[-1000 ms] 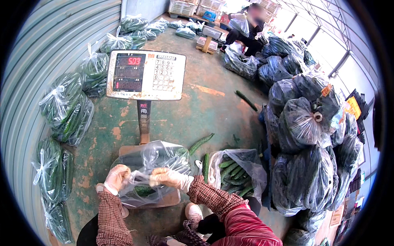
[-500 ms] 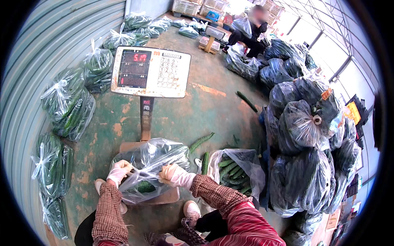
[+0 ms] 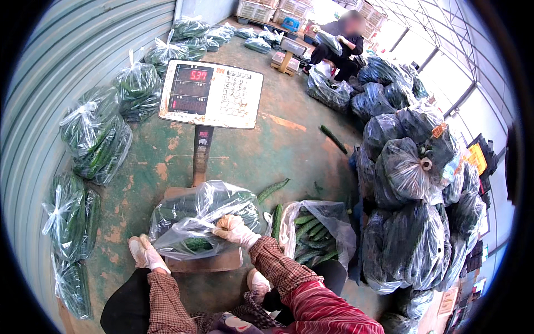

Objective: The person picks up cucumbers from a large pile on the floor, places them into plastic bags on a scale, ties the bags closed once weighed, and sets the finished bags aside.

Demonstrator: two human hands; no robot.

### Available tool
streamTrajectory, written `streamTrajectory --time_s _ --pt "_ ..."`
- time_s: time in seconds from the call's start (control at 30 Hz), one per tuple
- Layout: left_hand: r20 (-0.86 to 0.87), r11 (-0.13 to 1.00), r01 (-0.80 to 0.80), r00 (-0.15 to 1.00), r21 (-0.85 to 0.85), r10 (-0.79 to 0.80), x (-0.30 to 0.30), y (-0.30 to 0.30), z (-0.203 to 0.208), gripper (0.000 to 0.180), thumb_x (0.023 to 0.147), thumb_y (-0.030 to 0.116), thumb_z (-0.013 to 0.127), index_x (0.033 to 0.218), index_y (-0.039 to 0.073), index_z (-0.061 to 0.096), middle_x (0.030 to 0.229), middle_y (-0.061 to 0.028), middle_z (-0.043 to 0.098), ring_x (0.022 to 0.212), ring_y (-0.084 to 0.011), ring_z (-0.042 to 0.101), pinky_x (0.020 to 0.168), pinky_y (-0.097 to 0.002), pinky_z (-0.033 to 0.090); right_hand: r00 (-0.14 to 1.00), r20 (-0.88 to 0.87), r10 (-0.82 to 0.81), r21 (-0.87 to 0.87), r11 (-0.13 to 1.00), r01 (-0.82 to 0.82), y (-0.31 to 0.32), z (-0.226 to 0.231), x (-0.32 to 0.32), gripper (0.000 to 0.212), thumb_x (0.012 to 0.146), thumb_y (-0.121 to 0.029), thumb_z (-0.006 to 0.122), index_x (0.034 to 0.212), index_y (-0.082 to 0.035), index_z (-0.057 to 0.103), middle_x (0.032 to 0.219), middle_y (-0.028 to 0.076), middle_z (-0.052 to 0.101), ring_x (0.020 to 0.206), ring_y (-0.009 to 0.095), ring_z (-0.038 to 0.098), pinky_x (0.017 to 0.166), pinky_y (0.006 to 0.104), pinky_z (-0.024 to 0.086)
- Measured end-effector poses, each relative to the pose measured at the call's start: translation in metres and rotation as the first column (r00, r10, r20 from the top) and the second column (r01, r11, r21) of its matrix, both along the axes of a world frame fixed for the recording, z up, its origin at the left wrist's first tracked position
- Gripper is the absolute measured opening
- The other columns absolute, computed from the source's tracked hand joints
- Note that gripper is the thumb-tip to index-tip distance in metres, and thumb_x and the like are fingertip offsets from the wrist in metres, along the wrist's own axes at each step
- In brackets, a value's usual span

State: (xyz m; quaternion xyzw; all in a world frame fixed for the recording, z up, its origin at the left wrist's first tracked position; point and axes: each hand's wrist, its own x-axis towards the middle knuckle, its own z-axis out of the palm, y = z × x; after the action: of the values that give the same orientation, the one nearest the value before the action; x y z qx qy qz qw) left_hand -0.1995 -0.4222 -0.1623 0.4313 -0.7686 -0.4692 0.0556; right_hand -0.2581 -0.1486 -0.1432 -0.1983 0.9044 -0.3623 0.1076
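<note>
A clear plastic bag of cucumbers [image 3: 197,207] lies on the platform [image 3: 214,263] of a weighing scale in front of me. My right hand [image 3: 235,230], in a pale glove, is closed on a gathered part of the bag's film at its near right side. Also gloved, my left hand [image 3: 148,255] is lower, at the bag's near left corner, its fingers pressed together on the film's edge. Taut film runs between the two hands, and a dark green cucumber [image 3: 198,244] shows beneath it. The scale's display head [image 3: 210,94], lit with red digits, stands beyond the bag.
An open bag of cucumbers [image 3: 320,228] stands at my right, with a loose cucumber [image 3: 272,190] nearby. Another cucumber [image 3: 334,139] lies farther off. Filled bags [image 3: 411,239] are piled on the right; tied bags [image 3: 94,139] line the left wall. A person [image 3: 339,44] sits at the back holding a bag.
My left hand has moved down and left, away from my right hand, spreading the bag's film. My right hand has shifted slightly down. The person at the back has moved their bag and arms.
</note>
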Motion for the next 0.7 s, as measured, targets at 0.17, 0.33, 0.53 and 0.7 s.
streamTrajectory --time_s 0.17,0.33,0.53,0.7 --pt "-0.2 0.827 0.003 0.971 0.562 0.132 -0.044 -0.057 -0.079 0.047 0.089 0.039 0.044 0.118 0.004 0.054 0.12 -0.0069 0.054 0.11 -0.0193 0.048 0.095 -0.0305 0.034 0.979 0.187 -0.084 -0.125 0.986 0.109 -0.013 0.007 -0.005 0.023 0.078 -0.026 0.064 0.072 -0.005 0.062 0.058 0.008 0.053 0.056 0.016 0.05 0.057 0.03 0.041" --pt "-0.319 0.895 0.013 0.937 0.447 0.146 -0.04 -0.053 -0.145 0.043 0.093 0.031 0.036 0.117 -0.001 0.051 0.119 -0.0132 0.053 0.109 -0.0241 0.049 0.093 -0.0358 0.037 0.977 0.19 -0.096 -0.008 0.995 0.1 -0.017 0.009 -0.006 0.025 0.078 -0.03 0.062 0.071 -0.006 0.061 0.06 0.01 0.054 0.058 0.021 0.052 0.058 0.0324 0.042" --pt "-0.228 0.974 -0.023 0.971 0.227 0.076 -0.084 -0.043 -0.136 0.047 0.09 0.035 0.036 0.107 -0.004 0.055 0.106 -0.0179 0.058 0.096 -0.0256 0.054 0.085 -0.0357 0.04 0.988 0.136 -0.079 0.039 0.996 0.075 -0.009 -0.007 -0.01 0.028 0.079 -0.037 0.061 0.076 -0.009 0.064 0.07 0.012 0.061 0.069 0.027 0.059 0.065 0.0354 0.045" --pt "-0.233 0.807 0.068 0.968 0.587 0.089 -0.081 -0.074 -0.133 0.059 0.092 0.046 0.035 0.122 -0.003 0.047 0.121 -0.0169 0.052 0.107 -0.0273 0.051 0.092 -0.0388 0.039 0.997 0.074 -0.04 0.127 0.992 0.03 -0.021 0.002 -0.022 0.04 0.079 -0.05 0.057 0.079 -0.011 0.065 0.074 0.013 0.063 0.074 0.03 0.061 0.07 0.037 0.047"
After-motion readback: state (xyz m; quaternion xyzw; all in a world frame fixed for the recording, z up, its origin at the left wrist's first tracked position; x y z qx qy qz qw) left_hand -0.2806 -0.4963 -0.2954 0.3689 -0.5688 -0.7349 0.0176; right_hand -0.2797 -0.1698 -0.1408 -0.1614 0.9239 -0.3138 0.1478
